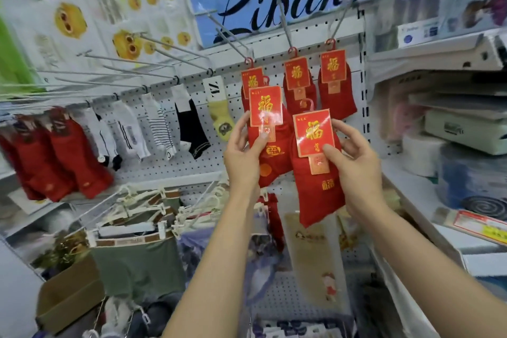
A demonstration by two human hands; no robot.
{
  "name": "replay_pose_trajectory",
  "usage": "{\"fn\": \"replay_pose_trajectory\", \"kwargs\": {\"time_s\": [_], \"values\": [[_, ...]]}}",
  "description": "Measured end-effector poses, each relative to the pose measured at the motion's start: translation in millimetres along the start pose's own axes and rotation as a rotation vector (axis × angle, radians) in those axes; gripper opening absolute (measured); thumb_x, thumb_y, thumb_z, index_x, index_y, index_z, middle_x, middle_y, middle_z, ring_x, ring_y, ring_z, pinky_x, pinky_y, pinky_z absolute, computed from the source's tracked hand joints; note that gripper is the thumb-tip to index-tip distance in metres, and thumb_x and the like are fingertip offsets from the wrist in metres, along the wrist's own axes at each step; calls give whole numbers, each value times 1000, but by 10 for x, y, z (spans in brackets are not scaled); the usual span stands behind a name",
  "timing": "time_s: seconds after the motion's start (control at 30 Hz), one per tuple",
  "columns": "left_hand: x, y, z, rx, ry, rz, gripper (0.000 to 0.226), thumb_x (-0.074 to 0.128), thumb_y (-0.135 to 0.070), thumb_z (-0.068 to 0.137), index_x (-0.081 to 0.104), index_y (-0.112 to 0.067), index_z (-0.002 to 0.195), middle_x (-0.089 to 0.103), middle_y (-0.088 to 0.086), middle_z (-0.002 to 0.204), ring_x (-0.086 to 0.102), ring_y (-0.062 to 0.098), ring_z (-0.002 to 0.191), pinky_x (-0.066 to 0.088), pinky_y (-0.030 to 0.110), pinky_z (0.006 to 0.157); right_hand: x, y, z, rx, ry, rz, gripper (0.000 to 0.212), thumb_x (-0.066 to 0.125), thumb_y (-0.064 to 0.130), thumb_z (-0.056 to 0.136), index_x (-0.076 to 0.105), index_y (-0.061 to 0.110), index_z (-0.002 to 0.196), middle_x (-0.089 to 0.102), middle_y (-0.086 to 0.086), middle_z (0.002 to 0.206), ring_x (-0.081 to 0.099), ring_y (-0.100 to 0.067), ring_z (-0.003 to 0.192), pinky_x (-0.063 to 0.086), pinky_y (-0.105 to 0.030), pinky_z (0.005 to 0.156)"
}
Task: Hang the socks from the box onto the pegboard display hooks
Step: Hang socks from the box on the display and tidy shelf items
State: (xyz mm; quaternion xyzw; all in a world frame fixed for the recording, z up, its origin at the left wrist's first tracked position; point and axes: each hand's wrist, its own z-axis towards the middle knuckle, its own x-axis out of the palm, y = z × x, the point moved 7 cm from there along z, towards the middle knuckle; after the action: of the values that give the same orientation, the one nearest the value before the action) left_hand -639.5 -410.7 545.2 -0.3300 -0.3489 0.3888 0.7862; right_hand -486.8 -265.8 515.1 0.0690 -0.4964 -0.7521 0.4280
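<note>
My left hand [242, 153] grips a pair of red socks [274, 156] by its red-and-gold card. My right hand [354, 164] holds a second red pair [318, 189] with a pink plastic hanger at its top. Both pairs are held up in front of the white pegboard [192, 162]. Just above them three red pairs hang from long metal hooks: one at the left [251, 78], one in the middle [297, 82], one at the right [336, 85]. A cardboard box [68, 293] sits low at the left.
Empty metal hooks [153, 63] jut out at the upper left. White, striped, black and yellow socks [164, 123] hang along the rail, with more red socks [63, 156] at the far left. Shelves with packaged goods [461, 123] stand to the right. Hangered garments [137, 250] hang below.
</note>
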Motion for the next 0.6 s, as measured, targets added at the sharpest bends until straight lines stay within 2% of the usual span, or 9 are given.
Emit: {"fn": "replay_pose_trajectory", "kwargs": {"time_s": [0.13,0.23,0.33,0.47,0.6], "values": [[31,61,555,-27,14,-80,48,73,0,84,65,-32,119,70,-4,115,64,21,116,58,44,88,210,-112,223,-20,-67,10,41,62,7,93,60,28,129,70,0,115,71,-17,95,59,-35,71],[92,117,944,-27,48,-95,49,73,0,84,64,-31,120,68,-2,116,63,25,118,58,46,89,339,-189,371,-34,-115,19,41,61,6,93,60,28,128,70,-2,115,72,-14,91,58,-27,65],[183,162,1289,13,53,-105,48,72,0,85,63,-30,122,68,6,122,64,27,116,58,48,88,422,-264,497,-46,-141,8,41,61,7,93,60,28,128,69,-2,116,71,-12,92,58,-26,65],[277,284,1606,43,23,-111,49,72,-2,85,64,-32,122,67,3,125,62,25,119,56,52,90,418,-311,647,-67,-163,-31,41,62,8,93,60,30,128,68,-1,117,69,-15,101,59,-30,71],[319,370,1720,70,-52,-108,52,75,-6,82,63,-31,126,61,-1,134,51,17,130,50,51,101,352,-283,773,-84,-155,-49,42,61,4,93,59,24,129,70,3,111,71,-9,93,58,-26,68]]}}
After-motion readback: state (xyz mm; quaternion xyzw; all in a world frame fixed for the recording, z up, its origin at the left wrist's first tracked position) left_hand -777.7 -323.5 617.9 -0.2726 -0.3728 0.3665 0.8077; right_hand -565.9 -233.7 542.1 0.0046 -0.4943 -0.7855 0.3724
